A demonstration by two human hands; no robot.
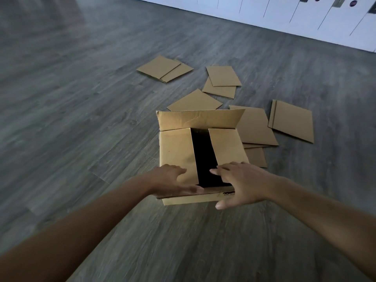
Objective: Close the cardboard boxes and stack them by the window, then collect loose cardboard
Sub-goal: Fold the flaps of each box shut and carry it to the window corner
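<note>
A brown cardboard box (177,151) stands on the grey wood floor in the middle of the view. Its two side flaps lie folded inward with a dark gap between them. The far flap (199,119) stands upright. My left hand (173,180) rests flat on the left flap near the box's near edge, fingers straight. My right hand (240,182) lies spread on the right flap and over the near flap, thumb hanging past the front edge. Several loose cardboard sheets (254,127) lie flat on the floor behind and to the right of the box.
More flat cardboard lies farther back: a pile (164,69) at the left and overlapping sheets (222,81) at the centre. One sheet (292,121) lies at the right. A white wall of panels (305,15) runs along the far right. Bare floor stretches left and near.
</note>
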